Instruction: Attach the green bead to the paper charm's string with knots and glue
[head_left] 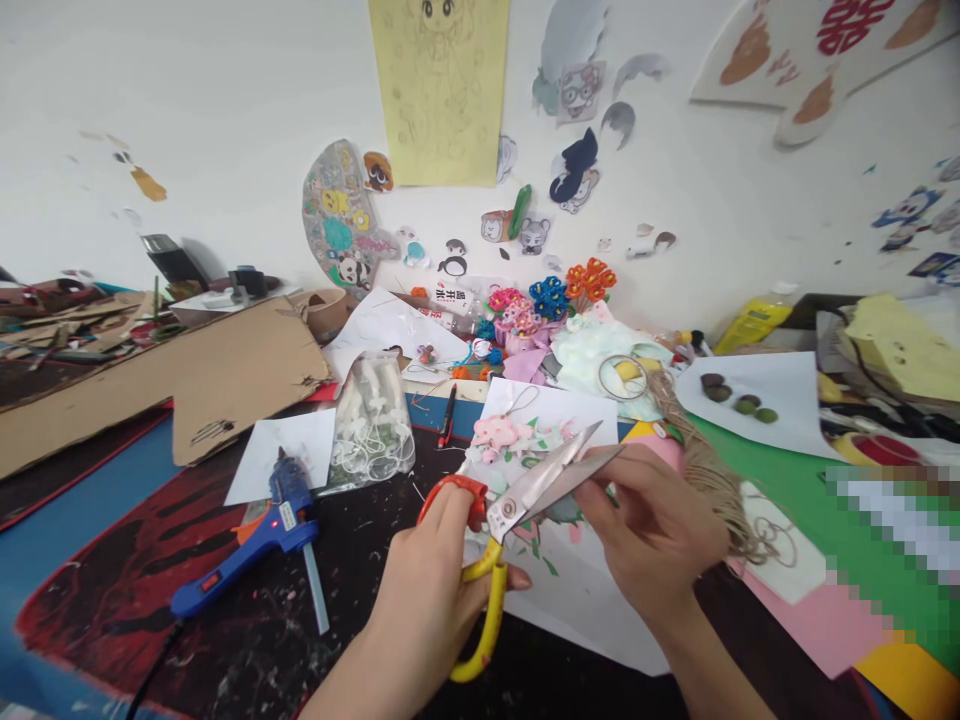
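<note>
Now: left fingers (442, 530) clench yellow scissors (484, 610) | right fingers (596, 505) pinch blade

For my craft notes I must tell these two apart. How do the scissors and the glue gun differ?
The scissors are held in the left hand, while the glue gun lies on the dark mat with no hand on it. The scissors have yellow and orange handles and open metal blades; the glue gun has a blue body with a pale glue stick protruding. Both have brightly coloured plastic grips.
</note>
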